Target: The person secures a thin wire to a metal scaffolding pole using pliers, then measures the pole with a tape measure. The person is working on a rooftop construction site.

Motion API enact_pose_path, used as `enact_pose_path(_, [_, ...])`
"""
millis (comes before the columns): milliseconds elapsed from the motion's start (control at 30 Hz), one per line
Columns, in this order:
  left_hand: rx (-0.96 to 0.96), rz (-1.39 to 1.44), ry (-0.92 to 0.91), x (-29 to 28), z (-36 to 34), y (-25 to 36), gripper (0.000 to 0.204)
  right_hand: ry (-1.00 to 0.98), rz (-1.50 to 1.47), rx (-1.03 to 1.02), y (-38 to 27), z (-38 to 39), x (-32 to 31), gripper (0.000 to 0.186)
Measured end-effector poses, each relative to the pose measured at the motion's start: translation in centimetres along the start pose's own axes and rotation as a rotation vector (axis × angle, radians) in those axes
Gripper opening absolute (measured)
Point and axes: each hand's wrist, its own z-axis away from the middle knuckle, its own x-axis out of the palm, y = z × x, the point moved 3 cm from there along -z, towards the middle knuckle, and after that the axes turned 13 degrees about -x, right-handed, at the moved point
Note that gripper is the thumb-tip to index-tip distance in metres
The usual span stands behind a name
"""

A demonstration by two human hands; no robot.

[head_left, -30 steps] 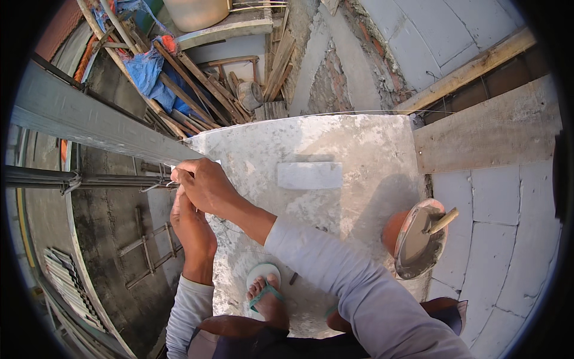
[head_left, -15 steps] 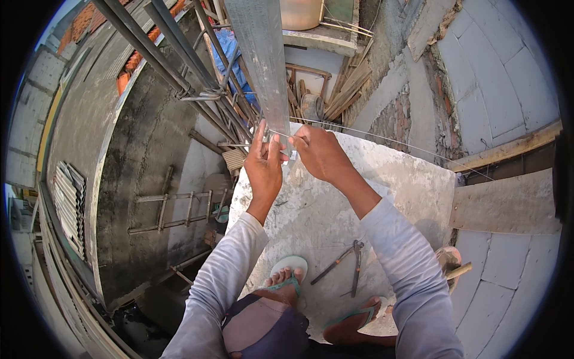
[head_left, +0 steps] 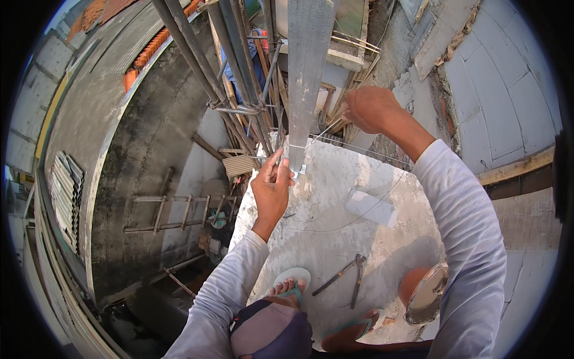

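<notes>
1. The left hand (head_left: 272, 191) is closed on a thin tie wire (head_left: 359, 146) at the foot of an upright grey metal post (head_left: 306, 84), thumb and fingers pinched together just left of the post.
2. The right hand (head_left: 368, 107) is raised higher and to the right of the post, closed in a fist around the other end of the wire, which runs taut from it down toward the post.
3. The wire wraps the post between both hands, level with the left fingertips.
4. A bundle of rebar (head_left: 239, 90) rises just left of the post.
5. Below the hands, on the concrete slab (head_left: 335, 239), lie pincers (head_left: 350, 278), a pale block (head_left: 371, 207) and a loose strand of wire.
6. A round metal pan (head_left: 426, 294) sits near the right foot.
</notes>
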Motion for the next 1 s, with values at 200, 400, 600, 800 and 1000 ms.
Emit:
enact_pose_path(200, [0.119, 0.185, 0.234, -8.9, -5.2, 2.0, 0.025, 0.284, 0.218, -0.152, -1.0, -3.6, 0.0, 0.026])
enact_pose_path(400, [-0.127, -0.106, -0.456, -7.0, -13.3, 9.8, 0.026, 0.823, 0.149, -0.448, -1.9, -4.9, -0.1, 0.019])
enact_pose_path(600, [-0.145, -0.314, -0.768, -2.5, -16.1, 10.4, 0.041, 0.882, 0.058, -0.456, -2.8, -6.6, -0.4, 0.017])
enact_pose_path(800, [-0.181, -0.162, -0.795, -2.2, -14.5, 10.4, 0.039, 0.803, -0.128, -0.504, -3.0, -6.9, -1.0, 0.021])
enact_pose_path(1000, [-0.164, -0.095, -0.849, -3.4, -14.7, 9.1, 0.03, 1.048, 0.011, -0.524, -3.7, -4.7, -3.5, 0.024])
